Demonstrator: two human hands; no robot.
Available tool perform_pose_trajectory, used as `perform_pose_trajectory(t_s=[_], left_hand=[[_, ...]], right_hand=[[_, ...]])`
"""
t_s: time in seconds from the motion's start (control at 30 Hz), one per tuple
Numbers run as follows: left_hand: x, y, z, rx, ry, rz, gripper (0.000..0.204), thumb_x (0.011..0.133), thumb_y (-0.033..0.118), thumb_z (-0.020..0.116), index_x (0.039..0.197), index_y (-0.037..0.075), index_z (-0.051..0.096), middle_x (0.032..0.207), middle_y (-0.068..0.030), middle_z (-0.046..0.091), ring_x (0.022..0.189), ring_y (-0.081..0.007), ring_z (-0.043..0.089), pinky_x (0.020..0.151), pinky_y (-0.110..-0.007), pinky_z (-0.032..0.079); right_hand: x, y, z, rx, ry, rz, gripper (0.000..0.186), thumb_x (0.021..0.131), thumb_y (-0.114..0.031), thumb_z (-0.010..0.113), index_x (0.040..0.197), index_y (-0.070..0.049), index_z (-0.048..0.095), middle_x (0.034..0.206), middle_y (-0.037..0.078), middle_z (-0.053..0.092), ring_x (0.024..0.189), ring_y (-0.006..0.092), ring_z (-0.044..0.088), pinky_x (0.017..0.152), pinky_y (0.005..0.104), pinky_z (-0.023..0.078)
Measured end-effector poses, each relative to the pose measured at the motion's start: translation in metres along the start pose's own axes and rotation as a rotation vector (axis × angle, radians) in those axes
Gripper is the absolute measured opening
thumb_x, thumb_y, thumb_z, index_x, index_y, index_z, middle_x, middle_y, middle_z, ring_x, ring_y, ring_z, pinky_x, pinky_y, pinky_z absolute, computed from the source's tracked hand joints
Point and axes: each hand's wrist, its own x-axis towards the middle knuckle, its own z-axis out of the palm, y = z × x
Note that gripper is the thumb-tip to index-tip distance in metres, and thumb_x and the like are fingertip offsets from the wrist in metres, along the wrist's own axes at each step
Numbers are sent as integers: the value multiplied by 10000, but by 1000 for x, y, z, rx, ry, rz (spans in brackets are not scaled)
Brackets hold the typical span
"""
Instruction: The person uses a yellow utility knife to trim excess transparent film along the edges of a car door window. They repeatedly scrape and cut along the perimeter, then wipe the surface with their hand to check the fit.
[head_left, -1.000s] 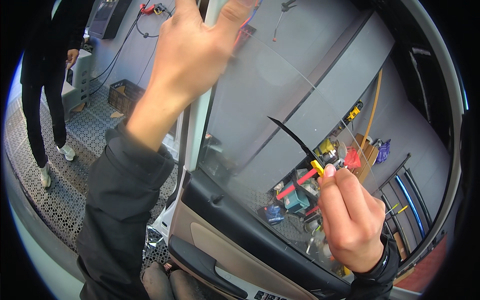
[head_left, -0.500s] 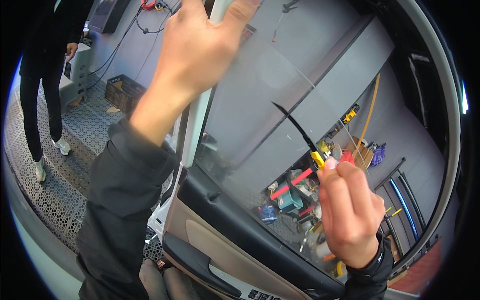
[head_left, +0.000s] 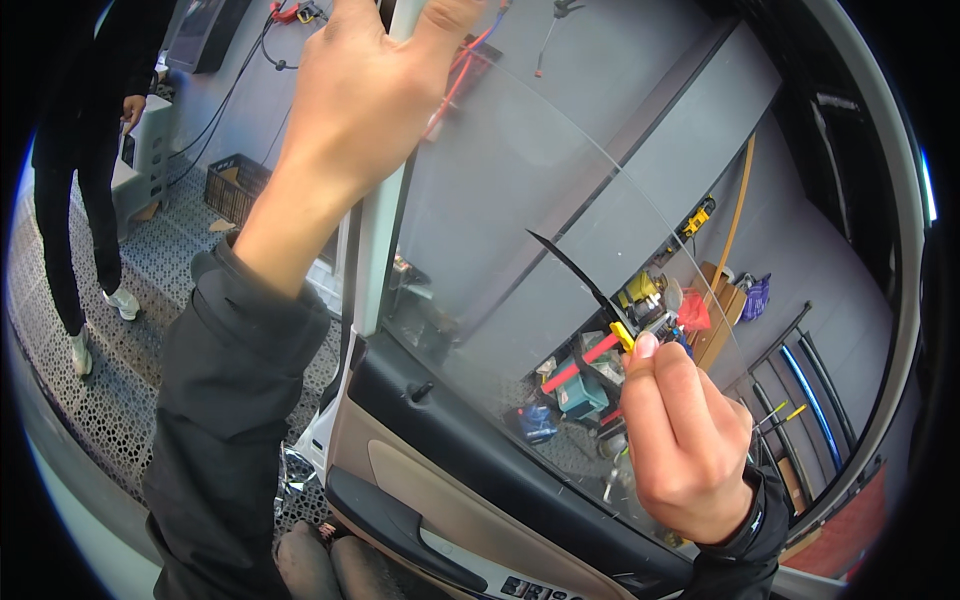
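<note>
A car door [head_left: 450, 450] stands in front of me, its window glass [head_left: 480, 270] crossed by a thin curved line. My left hand [head_left: 360, 110] is wrapped round the upright light-coloured window frame [head_left: 380, 245]; its fingertips are cut off by the top edge. In my right hand [head_left: 690, 440] is a utility knife with a yellow body [head_left: 623, 337], pinched between thumb and fingers. Its long black blade [head_left: 572, 268] is extended and bowed, pointing up and left in front of the glass. Whether the blade touches the glass, I cannot tell.
At the left stands a person in black [head_left: 90, 190] beside a grey plastic stool [head_left: 145, 165]. A black crate [head_left: 235, 188] sits on the perforated floor. Beyond the glass are assorted tools, a teal box [head_left: 582, 397] and a purple bag [head_left: 757, 297]. Window switches [head_left: 535, 590] lie low on the door.
My right hand and the knife have shifted slightly left, and the blade tip sits lower and further left. My left hand keeps its hold on the frame. The whole view has shifted a little.
</note>
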Motion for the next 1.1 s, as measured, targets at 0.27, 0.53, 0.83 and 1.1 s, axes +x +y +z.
perform_pose_trajectory(t_s=[0.27, 0.53, 0.83, 1.1], left_hand=[[2, -5, -2, 32, -14, 26, 765, 1015, 654, 559, 1380, -11, 461, 1053, -171, 689, 1012, -245, 664, 916, -378, 512], [6, -26, -1, -11, -4, 185, 721, 1026, 611, 580, 1368, -17, 491, 1087, -134, 655, 1019, -198, 613, 933, -338, 481], [11, -33, 1, 129, 36, -4, 700, 978, 513, 676, 1367, -54, 542, 984, -166, 706, 953, -239, 686, 847, -341, 535], [16, -35, 2, 108, 24, 50, 892, 957, 714, 614, 1384, -57, 477, 944, -135, 705, 852, -178, 656, 796, -306, 522]], right_hand=[[-6, 2, -6, 44, -79, 11, 160, 684, 42, 723, 826, 35, 650, 878, 118, 558, 539, 128, 486, 435, 261, 368], [-14, 2, -12, 227, -121, 106, 274, 767, 72, 808, 1015, 99, 694, 910, 133, 621, 623, 195, 623, 458, 317, 447], [-3, -1, -9, 106, -15, 155, 245, 783, 62, 806, 1001, 91, 700, 926, 133, 641, 638, 176, 630, 478, 284, 458], [-5, -1, -5, 40, -54, 76, 150, 812, 44, 774, 929, 71, 683, 896, 121, 622, 564, 120, 511, 453, 266, 412]])
